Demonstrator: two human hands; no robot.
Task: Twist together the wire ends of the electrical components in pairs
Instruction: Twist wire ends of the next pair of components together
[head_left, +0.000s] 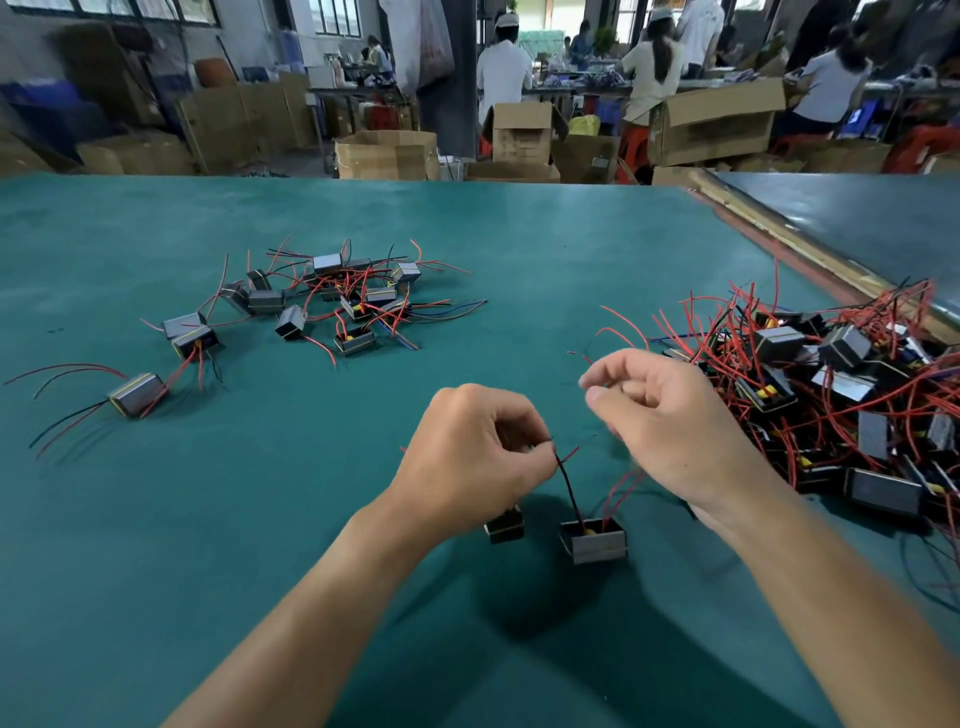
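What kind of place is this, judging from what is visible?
Probably a factory assembly workshop: a heap of wired components on a green worktable, open cardboard boxes, and other workers at benches behind.

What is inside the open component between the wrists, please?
Inside the component, a yellow part shows, and a dark wire and red wires rise out of it. The left hand pinches the dark wire. Whatever lies deeper is hidden.

The left hand (467, 457) hides most of one component (505, 527).
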